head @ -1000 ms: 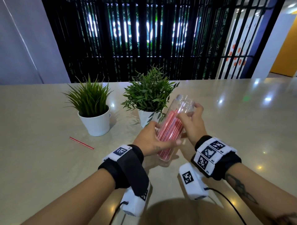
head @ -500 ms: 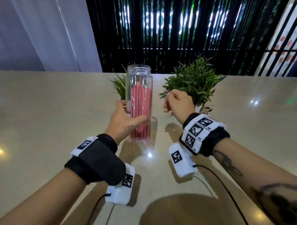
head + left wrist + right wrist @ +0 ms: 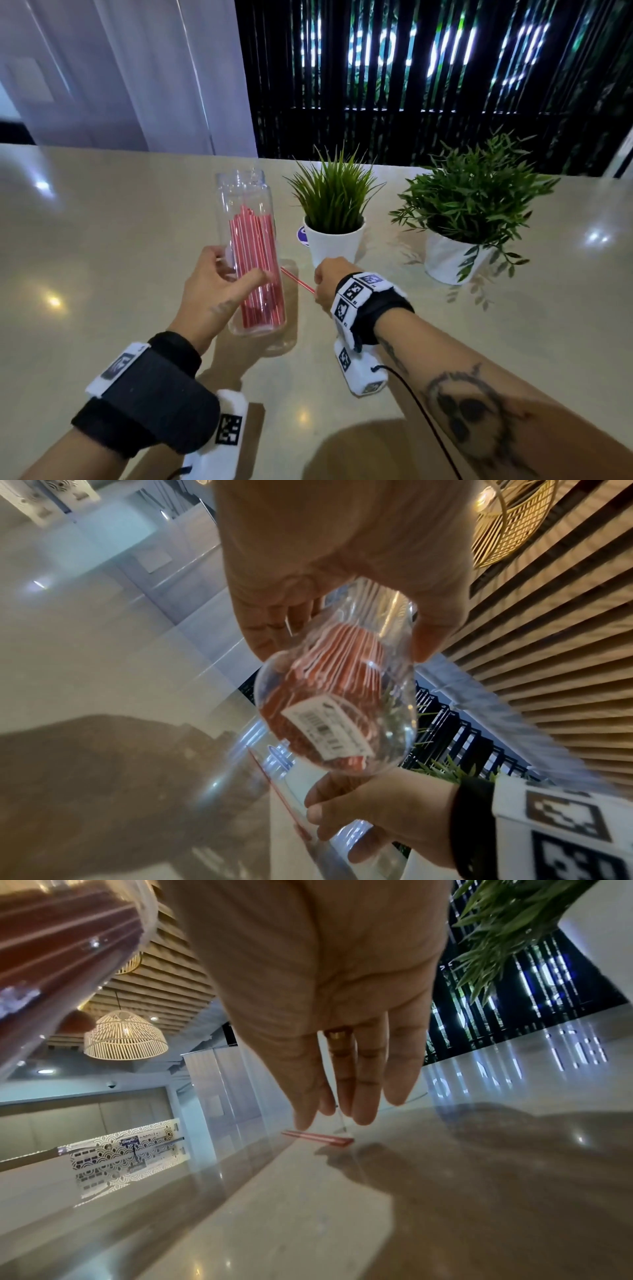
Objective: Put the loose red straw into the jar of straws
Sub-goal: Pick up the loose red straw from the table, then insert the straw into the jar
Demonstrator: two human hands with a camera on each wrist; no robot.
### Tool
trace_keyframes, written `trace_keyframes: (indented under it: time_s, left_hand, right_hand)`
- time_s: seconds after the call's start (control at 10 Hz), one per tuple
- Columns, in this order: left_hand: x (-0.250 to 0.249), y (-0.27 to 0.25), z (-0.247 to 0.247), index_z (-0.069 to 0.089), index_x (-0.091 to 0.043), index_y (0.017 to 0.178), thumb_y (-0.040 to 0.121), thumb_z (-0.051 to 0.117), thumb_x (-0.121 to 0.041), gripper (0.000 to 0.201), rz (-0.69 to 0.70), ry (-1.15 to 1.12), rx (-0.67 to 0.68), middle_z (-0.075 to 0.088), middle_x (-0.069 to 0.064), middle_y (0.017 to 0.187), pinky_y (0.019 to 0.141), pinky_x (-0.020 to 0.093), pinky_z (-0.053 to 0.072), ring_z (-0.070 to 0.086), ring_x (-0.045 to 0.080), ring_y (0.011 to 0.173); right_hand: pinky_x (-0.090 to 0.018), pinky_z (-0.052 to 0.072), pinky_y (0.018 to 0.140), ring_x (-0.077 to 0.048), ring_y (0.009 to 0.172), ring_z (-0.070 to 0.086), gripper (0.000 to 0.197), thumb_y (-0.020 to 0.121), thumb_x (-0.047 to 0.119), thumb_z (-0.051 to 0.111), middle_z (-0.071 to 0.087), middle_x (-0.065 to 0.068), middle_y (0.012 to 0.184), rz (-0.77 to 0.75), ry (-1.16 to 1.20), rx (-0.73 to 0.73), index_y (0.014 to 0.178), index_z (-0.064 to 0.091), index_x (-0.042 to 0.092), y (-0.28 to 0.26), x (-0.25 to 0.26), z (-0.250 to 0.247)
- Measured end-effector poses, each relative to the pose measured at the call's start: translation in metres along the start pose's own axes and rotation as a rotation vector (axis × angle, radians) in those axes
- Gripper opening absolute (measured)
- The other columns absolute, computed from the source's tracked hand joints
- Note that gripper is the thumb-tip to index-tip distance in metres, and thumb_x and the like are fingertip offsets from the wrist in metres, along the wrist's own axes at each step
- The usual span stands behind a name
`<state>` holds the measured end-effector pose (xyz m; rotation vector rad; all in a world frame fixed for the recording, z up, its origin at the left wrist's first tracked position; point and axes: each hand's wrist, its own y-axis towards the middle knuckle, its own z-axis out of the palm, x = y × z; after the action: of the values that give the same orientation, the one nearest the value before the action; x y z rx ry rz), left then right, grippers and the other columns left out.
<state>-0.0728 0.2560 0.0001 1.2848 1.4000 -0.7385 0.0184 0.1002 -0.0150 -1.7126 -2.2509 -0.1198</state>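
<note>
The loose red straw with thin white stripes (image 3: pixel 297 281) lies flat on the glossy beige desk (image 3: pixel 102 240), between the clear tall plastic jar of red straws (image 3: pixel 253 253) and the right hand (image 3: pixel 327 279), one end running behind the jar's lower part. It looks very light, thin and fairly stiff, but it is likely to crush under a hard squeeze and to skate or roll on the polished top. A light pinch near the end closest to the right hand seems best, leaving the far end free to aim into the jar's open mouth.

The left hand (image 3: pixel 214 277) wraps the jar at mid-height, thumb across the front, fingers round the far side. The wrist view shows the jar's base with its label lifted clear of the desk. The jar is smooth, so the grip should stay firm.

The right hand reaches down with fingers extended, their tips (image 3: pixel 363 1118) just above the straw and grasping nothing. From the head view its fingers are hidden behind the wrist.

A white pot of spiky green grass (image 3: pixel 334 219) stands just behind the right hand, and a white pot of leafy green sprigs (image 3: pixel 469 222) stands well to the right. A round blue-and-white sticker (image 3: pixel 302 234) peeks out beside the nearer pot. The nearer pot crowds the far side, but nothing covers the straw
</note>
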Motion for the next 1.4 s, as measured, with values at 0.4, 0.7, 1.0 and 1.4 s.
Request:
trace_keyframes:
  time_s: [0.4,0.7,1.0,1.4]
  left_hand:
    - [0.018,-0.007,-0.008,0.040,-0.024,0.107,0.040,0.065,-0.055,0.078,-0.036,0.073,0.060,0.060,0.003,0.103,0.085,0.040,0.050,0.060,0.022,0.093]
    - [0.016,-0.006,-0.010,0.043,-0.028,0.101,0.039,0.064,-0.057,0.071,-0.044,0.066,0.049,0.061,0.002,0.100,0.085,0.041,0.051,0.060,0.022,0.093]
    - [-0.007,-0.003,0.017,0.037,-0.024,0.110,0.037,0.065,-0.056,0.085,0.026,0.081,0.150,0.057,-0.005,0.100,0.075,0.026,0.049,0.059,0.014,0.090]
    - [-0.025,-0.009,0.053,0.038,-0.027,0.105,0.035,0.067,-0.053,0.080,0.081,0.050,0.230,0.059,-0.009,0.095,0.063,0.015,0.047,0.060,0.005,0.084]
  right_hand:
    - [-0.043,0.047,0.095,-0.036,0.112,0.057,0.017,0.089,0.006,0.049,0.061,-0.018,0.122,0.041,-0.064,0.077,0.096,0.062,0.000,0.026,0.017,0.013]
    - [-0.035,0.045,0.090,-0.032,0.111,0.056,0.034,0.087,0.015,0.050,0.057,-0.020,0.125,0.036,0.124,0.070,0.059,0.033,0.021,0.009,0.006,0.009]
    - [-0.018,0.045,0.062,-0.019,0.076,0.053,0.040,0.082,0.000,0.053,0.055,-0.006,0.082,-0.072,0.528,-0.039,0.121,0.053,0.005,-0.012,-0.034,-0.043]
    - [-0.023,0.040,0.052,-0.006,0.054,0.058,0.027,0.085,0.009,0.051,0.059,0.000,0.065,-0.145,0.854,-0.277,0.061,0.047,0.019,-0.077,-0.067,-0.106]
